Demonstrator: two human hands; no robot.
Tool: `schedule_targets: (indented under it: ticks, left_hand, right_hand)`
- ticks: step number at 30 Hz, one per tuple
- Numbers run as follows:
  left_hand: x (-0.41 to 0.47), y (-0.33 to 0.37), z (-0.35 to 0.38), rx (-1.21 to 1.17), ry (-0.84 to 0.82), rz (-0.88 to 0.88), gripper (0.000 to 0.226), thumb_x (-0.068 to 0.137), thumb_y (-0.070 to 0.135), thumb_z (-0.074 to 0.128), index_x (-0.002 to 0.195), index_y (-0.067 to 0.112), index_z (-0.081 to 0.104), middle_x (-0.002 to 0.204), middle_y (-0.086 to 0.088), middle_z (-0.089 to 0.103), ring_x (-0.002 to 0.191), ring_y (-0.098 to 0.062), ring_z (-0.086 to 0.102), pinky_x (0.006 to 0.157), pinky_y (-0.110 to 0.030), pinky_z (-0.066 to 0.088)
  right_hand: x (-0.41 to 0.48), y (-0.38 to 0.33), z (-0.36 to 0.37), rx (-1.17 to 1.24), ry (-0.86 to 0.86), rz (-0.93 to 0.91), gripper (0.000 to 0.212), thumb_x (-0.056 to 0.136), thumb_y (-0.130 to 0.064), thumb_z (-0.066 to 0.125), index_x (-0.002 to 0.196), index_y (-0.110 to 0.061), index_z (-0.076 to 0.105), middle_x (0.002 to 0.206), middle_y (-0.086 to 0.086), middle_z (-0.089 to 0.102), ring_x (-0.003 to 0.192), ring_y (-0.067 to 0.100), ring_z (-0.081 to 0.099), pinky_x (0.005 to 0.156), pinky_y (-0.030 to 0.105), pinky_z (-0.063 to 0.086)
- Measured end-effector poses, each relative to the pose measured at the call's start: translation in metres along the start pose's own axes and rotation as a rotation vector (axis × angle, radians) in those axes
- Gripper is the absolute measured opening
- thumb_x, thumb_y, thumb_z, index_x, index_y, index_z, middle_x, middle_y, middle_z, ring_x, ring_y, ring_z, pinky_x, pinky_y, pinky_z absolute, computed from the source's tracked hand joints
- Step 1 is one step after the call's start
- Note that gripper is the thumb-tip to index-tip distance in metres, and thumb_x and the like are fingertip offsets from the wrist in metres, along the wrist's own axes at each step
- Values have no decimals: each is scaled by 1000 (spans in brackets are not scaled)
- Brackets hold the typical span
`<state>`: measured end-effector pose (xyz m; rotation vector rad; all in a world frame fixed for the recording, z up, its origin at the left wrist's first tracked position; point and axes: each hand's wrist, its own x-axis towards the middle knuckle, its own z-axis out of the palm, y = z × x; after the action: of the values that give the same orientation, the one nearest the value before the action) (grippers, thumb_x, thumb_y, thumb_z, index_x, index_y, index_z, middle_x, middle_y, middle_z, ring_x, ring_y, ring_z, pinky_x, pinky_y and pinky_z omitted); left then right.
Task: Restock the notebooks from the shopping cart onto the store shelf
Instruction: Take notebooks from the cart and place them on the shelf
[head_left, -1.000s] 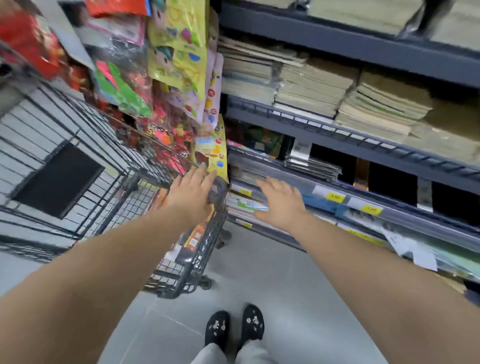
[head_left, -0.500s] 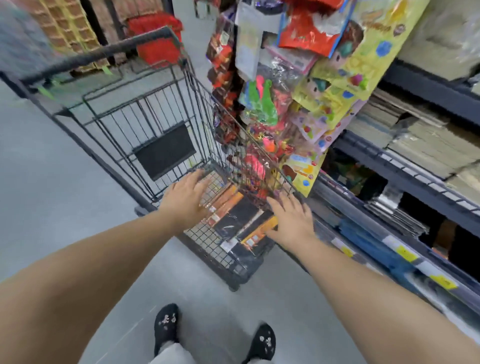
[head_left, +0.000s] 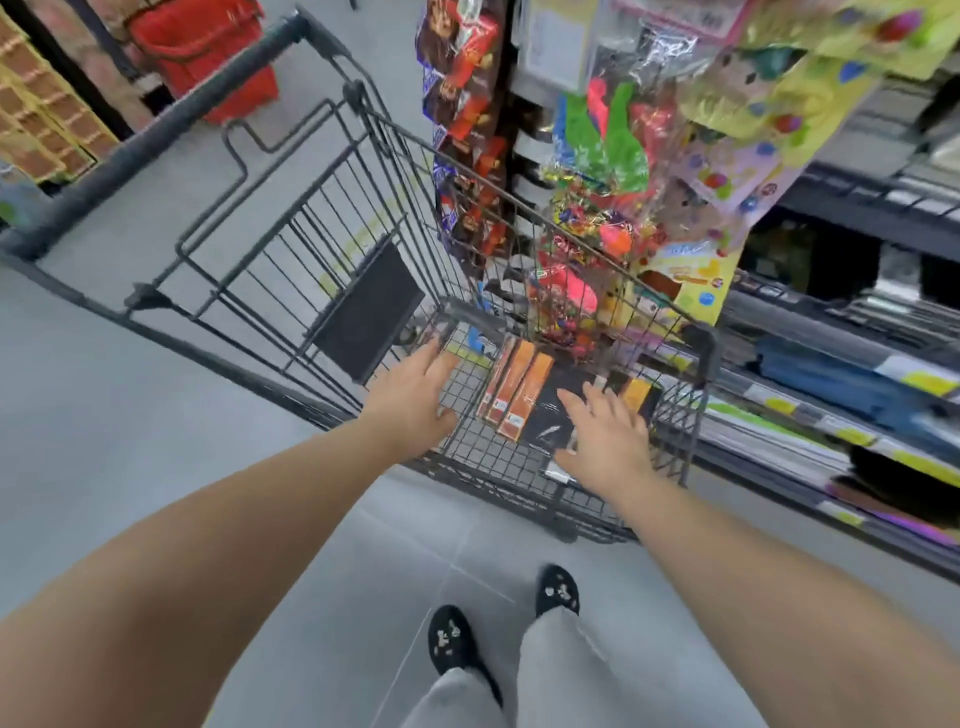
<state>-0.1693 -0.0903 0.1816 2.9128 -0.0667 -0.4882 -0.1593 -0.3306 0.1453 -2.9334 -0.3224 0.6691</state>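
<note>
Two bare forearms are stretched forward and down over the near rim of the shopping cart (head_left: 571, 499), so the step in hand is judged to be the pick-up from the cart. The left hand (head_left: 410, 400) is held flat, its grip spread and empty, above the wire floor. The right hand (head_left: 605, 441) is lowered onto the notebooks (head_left: 524, 395), fingers splayed, nothing pinched. The orange and black notebooks are laid flat in the cart's bottom. Next, a closing of both grips around the stack is called for, then a carry rightward to the store shelf (head_left: 852, 332), beyond
</note>
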Motion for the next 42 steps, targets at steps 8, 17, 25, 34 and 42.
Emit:
schedule_targets:
  ticks: [8,17,25,34,42]
  left_hand:
    - [71,16,34,-86,-240,-57,72,87,35,59,148,17,24,157,-4,15,136,-27,34,108,-44,35]
    - [162,20,75,-299,-371,-194,67,90,34,56,147,14,27,147,-12,32,134,-30,34,109,-41,32]
    - [192,23,152,-501,-534,-475,59,94,38,56,140,6,36,102,-3,55,52,-1,54,51,-18,42]
    - [199,35,223,-512,-608,-596,94,75,55,70,142,5,28,133,-13,48,109,-26,55,98,-34,46]
    - [217,20,219,-273,-606,-332,65,91,51,52,139,9,40,134,-17,48,110,-30,59,89,-37,52]
  right_hand:
    - [37,29,10,38,-19,144,78,86,-41,60,149,-31,16,159,3,13,147,26,7,117,50,7]
    - [102,43,35,146,-25,218,76,87,-44,57,149,-30,17,157,4,17,145,25,11,118,47,11]
    - [118,32,88,478,65,475,58,89,-34,57,141,-21,36,140,6,46,132,27,37,104,40,34]
    - [127,30,129,465,109,626,58,88,-48,56,137,-22,42,132,6,53,120,29,51,96,39,40]
    - [144,17,141,450,0,632,57,92,-45,50,140,-17,37,137,9,48,126,28,44,100,40,39]
